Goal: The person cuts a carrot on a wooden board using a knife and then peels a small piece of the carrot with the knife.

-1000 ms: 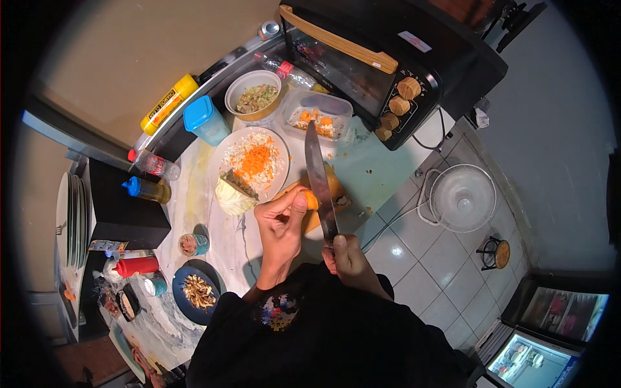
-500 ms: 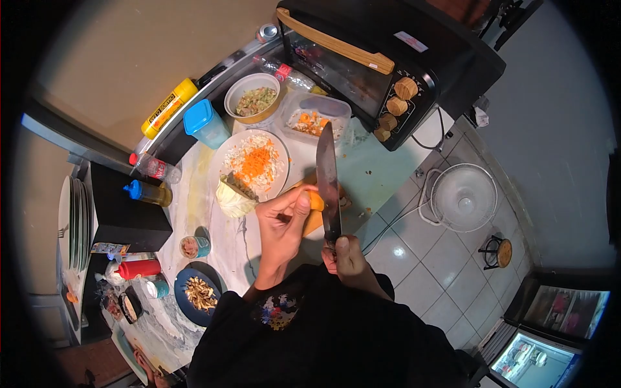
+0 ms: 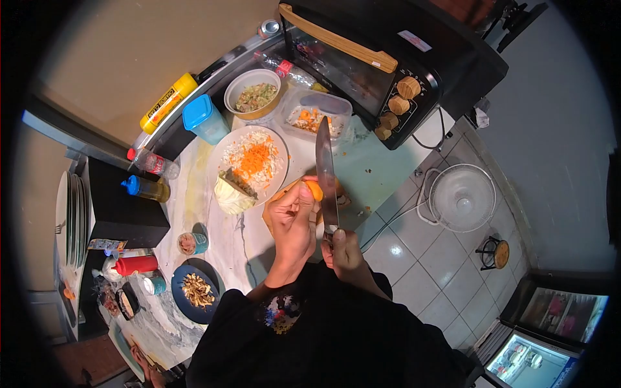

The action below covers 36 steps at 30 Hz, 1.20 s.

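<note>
My left hand (image 3: 292,223) pinches an orange carrot piece (image 3: 314,190) between thumb and fingers. My right hand (image 3: 345,257) is closed round the handle of a large knife (image 3: 326,171), whose blade points away from me, just right of the carrot piece. Below both hands a wooden board (image 3: 275,208) is partly hidden. Beyond my left hand stands a white plate (image 3: 282,155) with grated carrot (image 3: 254,160) and chopped white bits, and a cut piece of cabbage (image 3: 233,196) rests at its near edge.
A clear container (image 3: 339,105) with carrot bits and a bowl (image 3: 235,97) of chopped vegetables stand behind the plate. A black oven (image 3: 349,61) is at the back. A dark blue plate (image 3: 185,302) lies at left; a person's hand (image 3: 139,357) shows at lower left.
My left hand has shifted slightly right and turned, with the carrot piece nearer the blade. The knife has moved a little, staying upright in my right hand.
</note>
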{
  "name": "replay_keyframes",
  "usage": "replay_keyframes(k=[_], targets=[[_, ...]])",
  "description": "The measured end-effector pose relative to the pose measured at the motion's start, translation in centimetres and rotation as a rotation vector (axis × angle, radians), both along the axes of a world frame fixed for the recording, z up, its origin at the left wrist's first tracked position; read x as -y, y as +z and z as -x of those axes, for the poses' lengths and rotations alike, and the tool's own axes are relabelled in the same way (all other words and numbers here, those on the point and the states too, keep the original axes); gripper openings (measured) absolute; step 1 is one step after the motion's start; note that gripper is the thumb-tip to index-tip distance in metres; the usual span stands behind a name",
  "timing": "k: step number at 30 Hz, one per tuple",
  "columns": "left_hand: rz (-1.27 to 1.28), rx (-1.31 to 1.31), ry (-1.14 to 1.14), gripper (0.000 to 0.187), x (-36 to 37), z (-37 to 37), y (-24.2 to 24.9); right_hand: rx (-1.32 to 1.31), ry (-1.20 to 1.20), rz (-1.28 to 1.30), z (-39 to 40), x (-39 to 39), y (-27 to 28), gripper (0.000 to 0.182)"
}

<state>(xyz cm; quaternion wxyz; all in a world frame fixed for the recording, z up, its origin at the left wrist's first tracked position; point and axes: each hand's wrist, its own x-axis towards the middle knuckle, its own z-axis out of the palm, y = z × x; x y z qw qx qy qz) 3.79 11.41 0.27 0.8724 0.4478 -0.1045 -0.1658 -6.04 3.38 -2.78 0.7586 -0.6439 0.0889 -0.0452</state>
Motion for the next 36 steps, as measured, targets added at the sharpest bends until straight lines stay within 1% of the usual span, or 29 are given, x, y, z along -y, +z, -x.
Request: replay_keyframes(k=[2,6,8,9,10,11,15,18,21,23,24,26,27,29,33,35,36], targets=[[-0.152,0.121,0.07,0.026,-0.2,-0.2,0.0,0.002,0.009,0.012,0.2,-0.1,0.2,0.05],[-0.185,0.171,0.06,0.027,-0.6,-0.7,1.1,-0.042,0.03,-0.017,0.4,0.1,0.6,0.049],[-0.225,0.221,0.102,0.024,-0.9,-1.0,1.2,-0.06,0.043,-0.036,0.4,0.1,0.7,0.049],[-0.225,0.222,0.104,0.024,-1.1,-1.2,1.2,-0.046,0.056,-0.028,0.4,0.0,0.7,0.052],[-0.295,0.261,0.101,0.023,-1.5,-1.3,1.3,-0.03,0.067,-0.018,0.4,0.1,0.8,0.056],[-0.366,0.298,0.096,0.022,-1.7,-1.5,1.4,-0.029,0.066,-0.017,0.4,0.2,0.8,0.056],[-0.396,0.339,0.08,0.021,-2.4,-1.9,1.8,-0.028,0.085,0.044,0.6,0.6,1.0,0.055],[-0.376,0.336,0.042,0.021,-2.5,-2.0,2.3,-0.02,0.093,0.054,0.7,0.9,1.0,0.055],[-0.328,0.334,-0.016,0.026,-2.4,-1.9,2.3,0.005,0.08,0.034,0.4,0.4,0.4,0.056],[-0.07,0.172,-0.113,0.033,-1.5,-1.3,2.7,0.016,0.055,0.013,0.3,0.1,0.3,0.057],[-0.068,0.173,-0.114,0.033,-1.2,-1.1,2.4,0.021,0.045,0.007,0.3,0.0,0.4,0.059],[0.076,0.019,-0.099,0.035,-0.9,-0.4,1.4,0.023,0.035,0.0,0.2,-0.1,0.6,0.061],[0.076,0.016,-0.099,0.035,-0.6,-0.2,1.6,0.029,0.027,0.024,0.2,-0.1,0.7,0.063],[0.129,-0.078,-0.056,0.026,0.2,0.2,2.0,0.034,0.021,0.051,0.1,-0.1,0.8,0.064],[0.092,-0.086,-0.004,0.023,-0.3,0.1,0.6,0.071,0.003,0.142,0.1,0.0,1.0,0.063],[0.027,0.109,-0.042,0.028,-1.2,-0.7,0.0,0.071,0.011,0.169,0.2,0.1,1.0,0.062],[0.025,0.109,-0.041,0.028,-1.1,-0.8,0.3,0.06,0.021,0.154,0.3,0.0,0.9,0.06]])
